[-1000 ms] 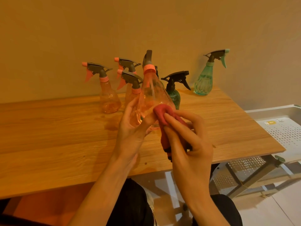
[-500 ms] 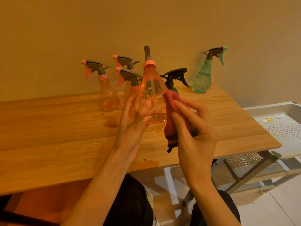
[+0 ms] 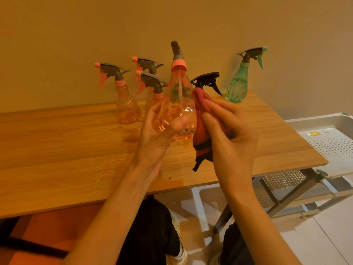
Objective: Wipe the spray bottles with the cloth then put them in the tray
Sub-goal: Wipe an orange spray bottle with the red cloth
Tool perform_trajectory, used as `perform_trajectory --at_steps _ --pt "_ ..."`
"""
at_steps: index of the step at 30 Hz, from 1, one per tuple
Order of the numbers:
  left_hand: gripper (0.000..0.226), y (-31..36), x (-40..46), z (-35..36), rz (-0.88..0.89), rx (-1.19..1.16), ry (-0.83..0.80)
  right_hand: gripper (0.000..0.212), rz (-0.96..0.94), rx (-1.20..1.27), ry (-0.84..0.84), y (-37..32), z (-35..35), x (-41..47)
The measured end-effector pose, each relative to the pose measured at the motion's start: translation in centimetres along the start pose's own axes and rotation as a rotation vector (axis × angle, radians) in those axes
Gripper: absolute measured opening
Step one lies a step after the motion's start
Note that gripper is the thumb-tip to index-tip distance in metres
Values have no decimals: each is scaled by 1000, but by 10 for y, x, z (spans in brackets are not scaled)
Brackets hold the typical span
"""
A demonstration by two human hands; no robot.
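Bottle (image 3: 178, 104) upright; nozzle pointing away.

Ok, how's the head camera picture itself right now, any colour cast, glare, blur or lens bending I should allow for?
Head view: strong warm orange cast over wall and table; wide-angle bending curves the table edge; soft highlights on the held orange bottle, no hard glare; the left hand, right hand and red cloth look sharp enough; the white tray is brightest.
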State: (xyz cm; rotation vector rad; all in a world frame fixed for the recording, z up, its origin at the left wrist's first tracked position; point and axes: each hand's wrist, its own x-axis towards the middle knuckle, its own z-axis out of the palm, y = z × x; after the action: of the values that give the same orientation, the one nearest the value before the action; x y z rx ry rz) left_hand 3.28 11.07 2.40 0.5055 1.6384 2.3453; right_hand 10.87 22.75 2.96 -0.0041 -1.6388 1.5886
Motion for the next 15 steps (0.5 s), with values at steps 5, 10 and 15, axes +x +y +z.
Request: perform_trajectory --at_steps 5,10,15 --pt "110 -2 1 2 8 -28 36 26 -38 -80 6 3 1 -6" --pt "112 -5 3 0 17 -17 49 24 -72 -98 -1 6 3 -30" --pt "109 -2 -1 1 24 -35 6 27 16 0 37 -2 2 3"
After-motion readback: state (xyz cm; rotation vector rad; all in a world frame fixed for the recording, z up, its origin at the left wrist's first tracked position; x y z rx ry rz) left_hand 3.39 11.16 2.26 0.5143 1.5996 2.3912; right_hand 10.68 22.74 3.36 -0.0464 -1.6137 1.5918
